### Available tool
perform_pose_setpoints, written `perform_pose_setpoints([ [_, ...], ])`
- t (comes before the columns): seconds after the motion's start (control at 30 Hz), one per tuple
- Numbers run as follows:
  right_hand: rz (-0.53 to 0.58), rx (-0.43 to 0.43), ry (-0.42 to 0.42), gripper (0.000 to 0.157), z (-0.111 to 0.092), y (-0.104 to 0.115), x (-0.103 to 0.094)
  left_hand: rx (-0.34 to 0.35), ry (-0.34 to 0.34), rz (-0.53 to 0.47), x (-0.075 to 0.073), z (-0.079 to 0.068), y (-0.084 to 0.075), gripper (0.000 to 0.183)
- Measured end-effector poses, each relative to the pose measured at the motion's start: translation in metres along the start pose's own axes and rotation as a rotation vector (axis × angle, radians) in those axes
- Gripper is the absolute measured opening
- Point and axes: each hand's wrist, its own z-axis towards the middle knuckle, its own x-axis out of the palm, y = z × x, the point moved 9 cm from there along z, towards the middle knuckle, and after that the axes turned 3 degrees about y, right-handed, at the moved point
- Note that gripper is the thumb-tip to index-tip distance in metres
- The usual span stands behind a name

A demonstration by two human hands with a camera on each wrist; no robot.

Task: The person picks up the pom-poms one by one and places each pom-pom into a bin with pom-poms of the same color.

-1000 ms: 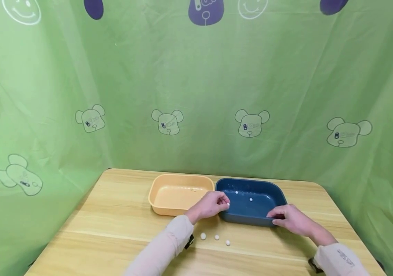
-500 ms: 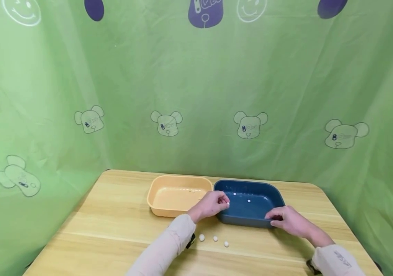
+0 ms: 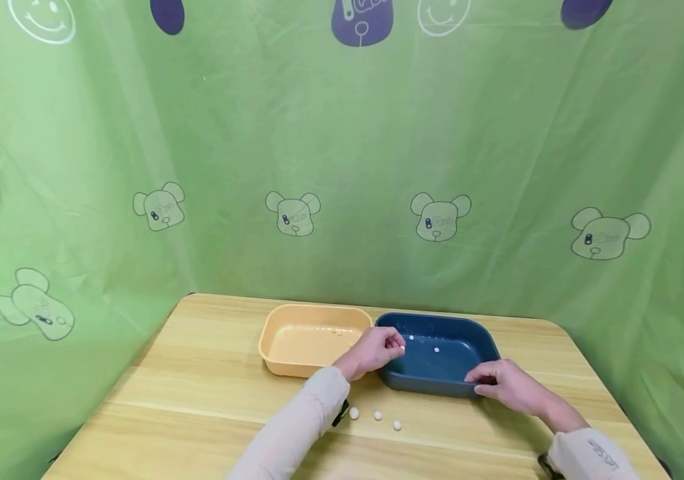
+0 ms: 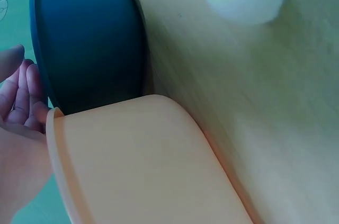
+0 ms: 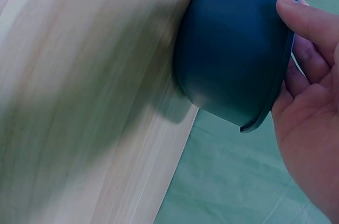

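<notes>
My left hand is over the left end of a dark blue plastic basin, pinching a small white ball between thumb and fingertips. In the left wrist view that hand shows beyond the basins' rims, and its ball is hidden. The near right rim of the blue basin is gripped by my right hand. The right wrist view shows its thumb outside the wall and the fingers inside. Two white balls, one nearer and one farther back, lie on the blue basin's floor.
A pale orange basin stands against the blue one's left side, with small specks inside. In front of them, three white balls, left, middle and right, lie on the wooden table. A green curtain hangs behind.
My left hand has shifted slightly right, farther over the blue basin, still pinching the ball. The right hand keeps its grip on the rim.
</notes>
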Motion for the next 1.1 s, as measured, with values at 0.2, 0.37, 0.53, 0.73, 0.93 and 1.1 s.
perform_pose_setpoints([
  [0.2, 0.024, 0.017, 0.012, 0.013, 0.0, -0.001, 0.001, -0.016, -0.002, 0.022, 0.003, 0.007, 0.002, 0.004],
  [0.37, 0.003, 0.013, 0.001, 0.014, 0.001, -0.001, -0.001, -0.023, -0.016, 0.055, 0.002, 0.013, 0.002, 0.004],
  [0.53, 0.0, 0.0, -0.002, 0.014, 0.001, 0.0, -0.002, -0.025, -0.03, 0.086, -0.001, 0.016, 0.001, 0.002],
  [0.73, 0.019, -0.02, -0.007, 0.013, 0.001, 0.003, -0.002, 0.008, -0.032, 0.151, -0.006, 0.019, -0.001, 0.002],
  [0.93, 0.012, -0.014, -0.011, 0.013, 0.001, 0.002, -0.002, -0.001, -0.043, 0.156, -0.009, 0.021, 0.001, 0.002],
  [1.1, 0.02, 0.0, -0.006, 0.014, 0.0, 0.001, -0.001, -0.026, -0.046, 0.114, -0.01, 0.02, 0.004, 0.002],
])
